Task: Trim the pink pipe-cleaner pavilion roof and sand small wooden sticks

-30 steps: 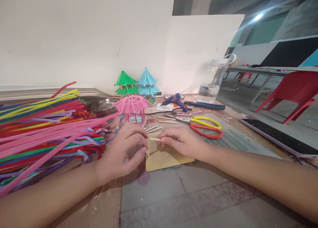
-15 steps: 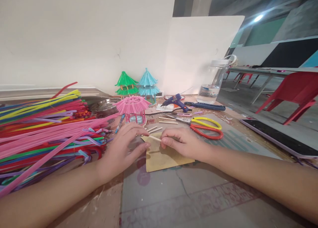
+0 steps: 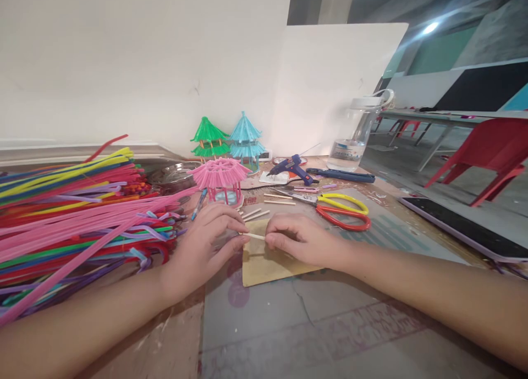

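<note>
My left hand (image 3: 204, 250) and my right hand (image 3: 299, 237) meet over a tan piece of cardboard (image 3: 268, 266) on the table. Between their fingertips lies a short thin wooden stick (image 3: 254, 236), pinched at both ends. Just behind my hands stands a small pink pavilion (image 3: 220, 180) made of pipe cleaners. A few more loose sticks (image 3: 256, 214) lie beside it.
A big heap of coloured pipe cleaners (image 3: 70, 214) fills the left. Green (image 3: 208, 138) and blue (image 3: 245, 137) pavilions stand by the wall. A blue glue gun (image 3: 292, 169), yellow and red scissors (image 3: 342, 209), a water bottle (image 3: 357, 134) and a tablet (image 3: 457, 225) lie to the right.
My left fingers have closed onto the stick's left end, and the stick has dropped slightly toward the cardboard. My right hand has stayed almost where it was.
</note>
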Demonstrator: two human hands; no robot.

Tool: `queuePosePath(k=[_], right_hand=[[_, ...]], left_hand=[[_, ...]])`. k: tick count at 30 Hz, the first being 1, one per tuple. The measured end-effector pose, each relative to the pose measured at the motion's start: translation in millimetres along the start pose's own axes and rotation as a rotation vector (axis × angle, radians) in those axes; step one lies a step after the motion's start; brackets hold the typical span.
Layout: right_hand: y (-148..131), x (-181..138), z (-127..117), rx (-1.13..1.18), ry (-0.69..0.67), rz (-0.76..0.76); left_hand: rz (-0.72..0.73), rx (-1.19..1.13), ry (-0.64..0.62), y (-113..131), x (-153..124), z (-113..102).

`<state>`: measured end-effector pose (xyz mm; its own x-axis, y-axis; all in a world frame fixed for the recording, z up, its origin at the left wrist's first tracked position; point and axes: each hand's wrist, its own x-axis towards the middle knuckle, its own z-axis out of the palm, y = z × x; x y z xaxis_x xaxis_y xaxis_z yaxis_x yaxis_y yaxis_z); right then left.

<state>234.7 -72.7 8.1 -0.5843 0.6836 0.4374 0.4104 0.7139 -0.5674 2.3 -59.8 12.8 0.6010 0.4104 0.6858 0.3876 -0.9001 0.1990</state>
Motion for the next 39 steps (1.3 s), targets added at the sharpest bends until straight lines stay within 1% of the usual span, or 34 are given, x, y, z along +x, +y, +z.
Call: queuePosePath(k=[4, 8, 10, 12, 16, 18, 21, 24, 29, 34, 36, 39], right_hand=[[-3, 0, -2, 0.049, 0.037, 0.057], [-6, -1, -2, 0.254, 0.100, 0.212], [-8, -1, 0, 0.337, 0.124, 0.249], [-9, 0, 1, 0.375, 0.113, 0.233], [-10, 2, 1, 0.423, 0.049, 0.130], [-11, 2, 1, 0.366, 0.031, 0.085], [-13, 0, 2, 0.182, 0.013, 0.056], [-15, -3, 4, 0.074, 0.013, 0.062], [-13, -2, 4, 0.126, 0.089, 0.071], [-7, -2, 5, 0.089, 0.100, 0.118], [-6, -4, 6, 0.066, 0.075, 0.085], [-7, -6, 7, 0.011, 0.001, -0.053]], left_hand=[[0.012, 0.015, -0.016, -1, 1, 0], [-0.024, 0.031, -0.081, -2, 2, 1], [-0.034, 0.034, -0.118, -2, 3, 2], [-0.029, 0.027, -0.169, -1, 4, 2], [-0.026, -0.011, -0.283, 0, 4, 2], [-0.038, -0.051, -0.339, -1, 4, 3], [-0.061, -0.109, -0.407, -1, 3, 5], [-0.084, -0.107, -0.414, 0, 2, 5], [-0.134, -0.014, -0.448, 4, 1, 3], [-0.144, -0.002, -0.462, 3, 1, 3], [-0.147, -0.013, -0.469, 3, 2, 3], [-0.147, -0.026, -0.469, 4, 3, 3]])
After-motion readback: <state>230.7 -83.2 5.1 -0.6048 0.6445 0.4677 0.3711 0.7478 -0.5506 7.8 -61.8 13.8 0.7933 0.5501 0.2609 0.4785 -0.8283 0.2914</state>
